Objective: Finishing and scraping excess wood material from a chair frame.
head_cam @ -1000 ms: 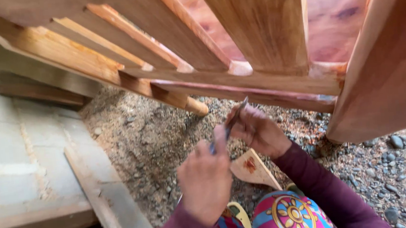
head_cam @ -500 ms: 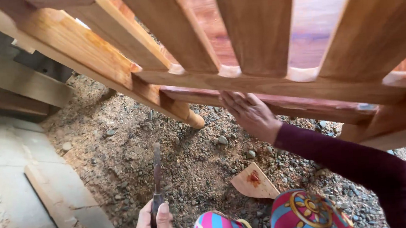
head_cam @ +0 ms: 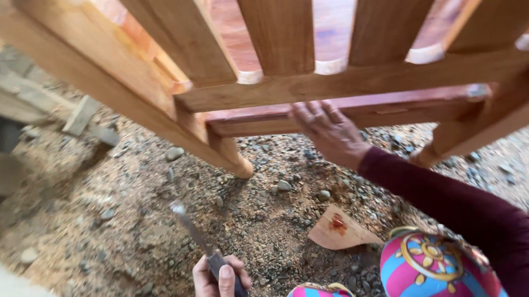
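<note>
The left hand (head_cam: 220, 290) is clenching around the dark handle of a chisel (head_cam: 204, 247), thumb lying along the grip, the narrow metal blade pointing up and away over the gravel. Half a second ago this hand was sitting lower at the frame's bottom edge with the blade standing nearly upright; now more of the fist is showing and the blade is leaning to the left. A second ago both hands were meeting together close under the rail.

The right hand (head_cam: 329, 131) is lying open, fingers spread flat, pressing against the reddish lower rail (head_cam: 362, 110) of the wooden furniture frame (head_cam: 285, 90); it is gripping nothing. It has been resting on that same rail since half a second ago, while the view has swung so the frame is filling more of the top.

Counting outward: one chisel, one triangular wood offcut (head_cam: 337, 231) with a red stain lying on the gravel ground (head_cam: 158, 238) between the two hands, two rails one above the other, four upright slats rising from the upper rail, and two patterned pink-and-blue knees (head_cam: 431, 267) at the bottom edge.
</note>
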